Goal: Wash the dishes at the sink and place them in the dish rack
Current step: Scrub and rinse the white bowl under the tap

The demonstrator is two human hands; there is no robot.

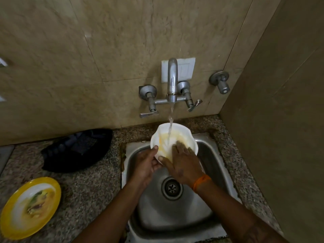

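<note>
Head view. A white bowl [172, 137] with a wavy rim is held tilted over the far edge of the steel sink [213, 165], under the water stream [170, 123] from the chrome wall tap [172, 79]. The bowl's near-left rim is pinched by the left hand [146, 163], thumb on the inner side, fingers curled beneath. The right hand [182, 163] is laid flat inside the bowl, fingers straight and spread against yellowish residue; an orange thread band [201, 181] is worn on its wrist. Open basin room is seen near and right of the hands, with the round drain [172, 187] exposed. A yellow-rimmed plate [30, 207] with food remains is set on the speckled granite counter [91, 190] at near left, well apart from the sink. A dark ribbed rack [77, 149] is lying at far left against the wall. Beige marble-look tiles [114, 41] cover the walls; a corner wall closes the right side.
</note>
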